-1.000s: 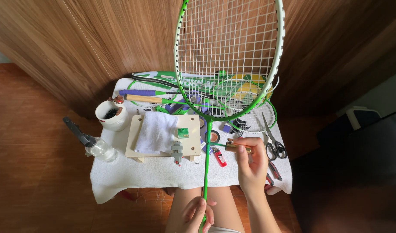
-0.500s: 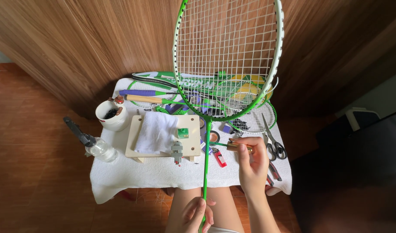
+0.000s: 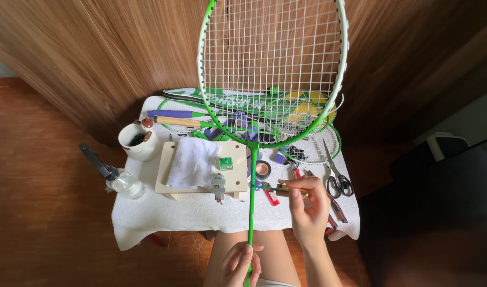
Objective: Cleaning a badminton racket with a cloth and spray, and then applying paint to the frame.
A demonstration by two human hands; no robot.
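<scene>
My left hand (image 3: 240, 264) grips the lower shaft of a green badminton racket (image 3: 251, 175) and holds it upright in front of me, its white-strung head (image 3: 272, 69) raised toward the wooden wall. My right hand (image 3: 309, 204) pinches a small tool (image 3: 279, 188) with a wooden handle, its tip touching the racket shaft just above the table's front half. The racket stands over a small table covered with a white cloth (image 3: 169, 215).
On the table lie a wooden board (image 3: 169, 183) with a folded white cloth (image 3: 192, 162) and a small clamp (image 3: 218, 187), a white cup (image 3: 138, 141), a spray bottle (image 3: 116, 178), scissors (image 3: 335, 170), a tape roll (image 3: 263, 169), a red lighter (image 3: 271, 196), pliers and spare rackets (image 3: 227, 114).
The racket head has shifted slightly left and the right hand has edged a little lower along the shaft; otherwise nothing has visibly moved.
</scene>
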